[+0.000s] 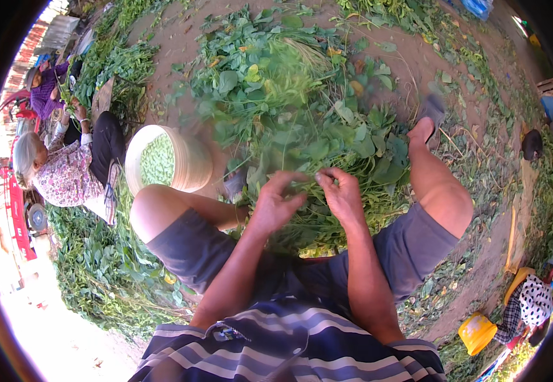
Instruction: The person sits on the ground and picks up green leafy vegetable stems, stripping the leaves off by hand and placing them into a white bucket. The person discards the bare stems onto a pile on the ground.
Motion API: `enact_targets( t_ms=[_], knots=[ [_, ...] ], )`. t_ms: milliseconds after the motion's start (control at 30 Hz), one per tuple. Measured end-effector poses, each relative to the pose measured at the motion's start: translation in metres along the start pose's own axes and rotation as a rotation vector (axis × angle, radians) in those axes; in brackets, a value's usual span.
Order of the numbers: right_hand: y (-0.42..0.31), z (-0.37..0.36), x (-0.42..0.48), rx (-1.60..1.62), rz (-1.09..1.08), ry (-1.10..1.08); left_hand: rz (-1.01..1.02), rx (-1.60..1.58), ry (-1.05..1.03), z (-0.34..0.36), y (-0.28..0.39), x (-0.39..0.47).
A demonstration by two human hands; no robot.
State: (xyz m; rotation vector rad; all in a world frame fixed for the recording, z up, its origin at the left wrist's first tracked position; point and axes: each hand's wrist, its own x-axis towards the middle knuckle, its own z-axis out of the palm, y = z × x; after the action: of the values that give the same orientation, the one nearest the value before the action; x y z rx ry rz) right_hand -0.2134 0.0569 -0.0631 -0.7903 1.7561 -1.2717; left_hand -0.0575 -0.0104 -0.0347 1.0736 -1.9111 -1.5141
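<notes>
Between my knees lies a heap of cut green bean plants (276,100) with leaves, stems and pods. My left hand (279,198) is above its near edge, blurred, with thumb and fingers apart and nothing visible in it. Close on its right, my right hand (342,193) has thumb and forefinger pinched together at a thin green bit, too small to name. A white plastic bucket (193,160), tilted in view, stands by my left knee and holds many green pods (157,160).
At the left, a person in a floral top (68,174) sits close to the bucket, with another person in purple (44,93) beyond. More plants (99,258) lie behind my left knee. A yellow bucket (477,333) and another person (534,301) are at the lower right.
</notes>
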Motion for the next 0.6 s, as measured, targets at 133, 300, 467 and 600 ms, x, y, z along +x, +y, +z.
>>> enact_targets(
  t_ms=[133, 300, 467, 600],
  knots=[
    [-0.031, 0.001, -0.011, 0.325, 0.252, 0.014, -0.146, -0.004, 0.082, -0.002, -0.008, 0.001],
    [-0.028, -0.001, -0.016, 0.321, 0.219, -0.071, -0.289, -0.375, 0.191, -0.006, -0.011, 0.005],
    [-0.025, 0.011, -0.018, 0.575, 0.435, -0.218, -0.325, -0.519, 0.124, -0.006, -0.006, 0.002],
    [-0.022, 0.012, -0.017, 0.756, 0.469, -0.283, -0.221, -0.394, 0.050, -0.007, -0.008, 0.002]
  ],
)
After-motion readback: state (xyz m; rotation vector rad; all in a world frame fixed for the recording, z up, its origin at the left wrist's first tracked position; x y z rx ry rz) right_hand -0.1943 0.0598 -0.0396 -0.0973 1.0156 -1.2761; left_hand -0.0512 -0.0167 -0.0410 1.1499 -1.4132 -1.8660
